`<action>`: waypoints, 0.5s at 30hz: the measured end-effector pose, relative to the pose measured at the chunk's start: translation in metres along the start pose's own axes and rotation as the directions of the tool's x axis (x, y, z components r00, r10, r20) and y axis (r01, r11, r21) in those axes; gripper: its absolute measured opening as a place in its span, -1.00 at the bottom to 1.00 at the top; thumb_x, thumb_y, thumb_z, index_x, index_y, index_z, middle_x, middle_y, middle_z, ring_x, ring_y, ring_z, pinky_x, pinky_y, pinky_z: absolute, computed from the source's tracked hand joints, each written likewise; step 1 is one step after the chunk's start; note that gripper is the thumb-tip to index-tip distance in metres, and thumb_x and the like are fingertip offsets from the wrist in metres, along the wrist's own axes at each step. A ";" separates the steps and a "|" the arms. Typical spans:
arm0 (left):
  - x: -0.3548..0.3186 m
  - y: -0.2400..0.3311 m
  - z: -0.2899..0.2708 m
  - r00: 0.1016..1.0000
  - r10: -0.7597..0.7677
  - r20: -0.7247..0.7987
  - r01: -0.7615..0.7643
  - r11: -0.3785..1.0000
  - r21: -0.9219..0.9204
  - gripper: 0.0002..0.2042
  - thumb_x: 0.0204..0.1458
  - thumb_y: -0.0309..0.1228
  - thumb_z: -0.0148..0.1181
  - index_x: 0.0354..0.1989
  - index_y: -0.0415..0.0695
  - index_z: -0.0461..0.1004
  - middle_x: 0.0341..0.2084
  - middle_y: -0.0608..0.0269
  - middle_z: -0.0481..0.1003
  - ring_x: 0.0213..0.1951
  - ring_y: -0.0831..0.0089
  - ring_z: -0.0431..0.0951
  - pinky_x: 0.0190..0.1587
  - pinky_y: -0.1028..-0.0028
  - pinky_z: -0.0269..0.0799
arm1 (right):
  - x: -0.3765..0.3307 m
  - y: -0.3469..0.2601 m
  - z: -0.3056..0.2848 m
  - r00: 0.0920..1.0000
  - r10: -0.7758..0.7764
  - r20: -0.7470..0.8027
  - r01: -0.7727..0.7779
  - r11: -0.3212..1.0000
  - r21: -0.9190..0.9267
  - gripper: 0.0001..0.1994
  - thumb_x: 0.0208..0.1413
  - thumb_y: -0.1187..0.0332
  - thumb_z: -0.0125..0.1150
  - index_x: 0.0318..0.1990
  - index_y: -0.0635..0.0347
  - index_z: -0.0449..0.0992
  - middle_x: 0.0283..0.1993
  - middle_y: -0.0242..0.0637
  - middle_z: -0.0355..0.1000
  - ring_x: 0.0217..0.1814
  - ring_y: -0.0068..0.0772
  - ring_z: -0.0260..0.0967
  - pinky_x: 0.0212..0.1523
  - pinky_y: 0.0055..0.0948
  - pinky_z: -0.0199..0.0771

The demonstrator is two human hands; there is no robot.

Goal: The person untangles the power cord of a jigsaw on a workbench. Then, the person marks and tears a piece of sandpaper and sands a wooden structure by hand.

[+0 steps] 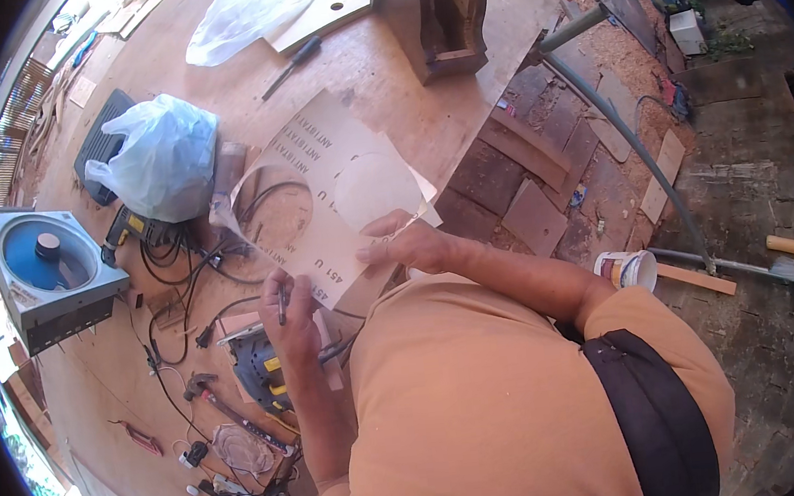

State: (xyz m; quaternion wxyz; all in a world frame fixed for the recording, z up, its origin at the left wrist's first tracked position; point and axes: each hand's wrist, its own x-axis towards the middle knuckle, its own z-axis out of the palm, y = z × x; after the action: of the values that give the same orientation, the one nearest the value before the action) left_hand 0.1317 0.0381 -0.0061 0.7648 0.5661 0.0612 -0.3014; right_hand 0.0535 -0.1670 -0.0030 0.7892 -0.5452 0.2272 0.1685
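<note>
A pale sheet of paper (329, 254) with dark print, like the back of sandpaper, is held up over the workbench. One large round hole goes through its left part, and a cable shows behind. On its right part is a second round shape; whether it is cut through I cannot tell. My right hand (406, 244) pinches the sheet's lower right edge, thumb on top. By the lower left corner, my left hand (291, 317) is closed around a thin dark stick, like a pen or pencil. A jigsaw-like yellow and grey power tool (258, 368) lies next to my left forearm.
A white plastic bag (164, 160), a boxed speaker-like unit (50, 267) and a drill (118, 232) with tangled cables stand left. A hammer (202, 386) and pliers (138, 437) lie nearer. Beyond are a screwdriver (293, 65) and a brown wooden piece (442, 19); right, a paint bucket (631, 270).
</note>
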 end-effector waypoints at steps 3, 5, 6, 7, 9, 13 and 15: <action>0.007 -0.002 0.030 0.999 -0.046 0.024 0.044 0.996 0.081 -0.76 0.05 -0.55 0.16 -0.11 -0.27 0.34 -0.45 0.30 0.46 -0.47 0.60 0.47 -0.40 0.63 0.43 | 0.004 -0.004 -0.034 0.988 -0.152 -0.020 0.153 0.977 0.151 -0.78 0.09 0.34 0.24 -0.19 0.31 0.57 -0.35 -0.34 0.52 -0.33 -0.60 0.44 -0.34 -0.58 0.45; 0.012 -0.007 0.053 0.994 -0.106 0.029 0.101 0.986 0.133 -0.71 0.03 -0.55 0.18 -0.07 -0.30 0.33 -0.43 0.25 0.47 -0.44 0.55 0.51 -0.36 0.59 0.48 | 0.005 -0.011 -0.061 0.975 -0.223 -0.003 0.222 0.973 0.068 -0.77 0.08 0.34 0.25 -0.18 0.31 0.56 -0.37 -0.35 0.52 -0.34 -0.62 0.43 -0.33 -0.59 0.43; 0.016 -0.012 0.064 0.993 -0.116 0.024 0.113 0.986 0.125 -0.71 0.02 -0.56 0.18 -0.08 -0.30 0.33 -0.42 0.23 0.47 -0.43 0.52 0.51 -0.36 0.55 0.49 | 0.005 -0.015 -0.073 0.978 -0.207 -0.034 0.203 0.976 -0.082 -0.75 0.07 0.33 0.26 -0.16 0.31 0.56 -0.39 -0.36 0.51 -0.35 -0.63 0.42 -0.32 -0.60 0.41; 0.020 -0.016 0.076 0.990 -0.142 0.014 0.140 0.984 0.111 -0.71 0.02 -0.56 0.19 -0.09 -0.30 0.33 -0.42 0.21 0.47 -0.43 0.49 0.52 -0.36 0.52 0.51 | 0.002 -0.020 -0.086 0.979 -0.203 -0.021 0.201 0.977 -0.066 -0.76 0.06 0.33 0.27 -0.19 0.31 0.56 -0.39 -0.36 0.51 -0.36 -0.64 0.40 -0.29 -0.60 0.41; 0.031 -0.026 0.100 0.993 -0.113 -0.019 0.114 0.988 0.103 -0.71 0.01 -0.56 0.19 -0.09 -0.31 0.33 -0.42 0.20 0.47 -0.44 0.47 0.52 -0.38 0.51 0.51 | 0.000 -0.029 -0.111 0.977 -0.212 -0.002 0.212 0.976 -0.053 -0.79 0.07 0.36 0.25 -0.20 0.31 0.56 -0.36 -0.35 0.51 -0.29 -0.63 0.40 -0.23 -0.59 0.40; 0.043 -0.046 0.131 0.996 -0.086 -0.038 0.087 0.996 0.032 -0.72 0.02 -0.56 0.19 -0.10 -0.33 0.32 -0.43 0.15 0.49 -0.44 0.44 0.53 -0.39 0.50 0.52 | 0.000 -0.034 -0.147 0.985 -0.174 -0.002 0.174 0.984 -0.045 -0.77 0.07 0.43 0.20 -0.12 0.32 0.51 -0.26 -0.30 0.52 -0.21 -0.56 0.44 -0.13 -0.56 0.42; 0.046 -0.050 0.140 0.994 -0.100 -0.044 0.100 0.995 -0.003 -0.71 0.03 -0.55 0.18 -0.09 -0.35 0.32 -0.41 0.12 0.50 -0.44 0.44 0.55 -0.38 0.51 0.54 | 0.006 -0.034 -0.155 0.991 -0.131 0.010 0.127 0.971 0.204 -0.75 0.08 0.46 0.18 -0.08 0.33 0.48 -0.22 -0.27 0.52 -0.20 -0.51 0.46 -0.11 -0.55 0.45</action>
State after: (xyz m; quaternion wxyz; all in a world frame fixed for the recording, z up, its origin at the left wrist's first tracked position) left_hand 0.1082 -0.1149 -0.0186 0.7473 0.5687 0.1063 -0.3268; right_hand 0.0491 -0.3241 -0.0270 0.8525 -0.4736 0.1980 0.0991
